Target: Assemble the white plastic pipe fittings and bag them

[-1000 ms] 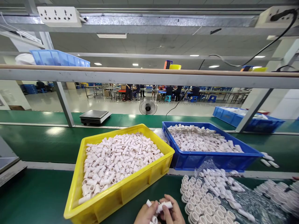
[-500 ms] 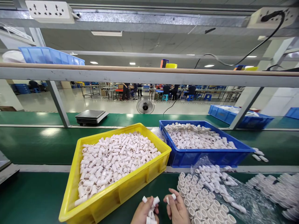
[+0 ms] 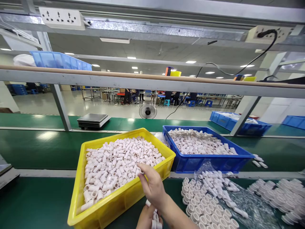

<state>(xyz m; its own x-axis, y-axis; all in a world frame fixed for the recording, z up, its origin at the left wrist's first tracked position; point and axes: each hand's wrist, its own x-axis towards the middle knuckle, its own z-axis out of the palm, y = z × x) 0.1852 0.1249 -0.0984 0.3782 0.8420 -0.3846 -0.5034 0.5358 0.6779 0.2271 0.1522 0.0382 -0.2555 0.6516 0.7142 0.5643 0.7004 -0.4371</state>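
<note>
The right hand (image 3: 152, 186) had risen from beside the left and reached over the rim of the yellow bin (image 3: 105, 210), fingers pinching among its white tubes (image 3: 114, 165). The left hand (image 3: 146, 219), lower, clutched several white fittings (image 3: 154, 219). Beyond, the blue bin (image 3: 209, 162) held similar pieces.

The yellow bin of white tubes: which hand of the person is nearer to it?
Right. The right hand reaches over the yellow bin, its fingers at the white tubes. The left hand stays below, outside the bin's front corner.
</note>
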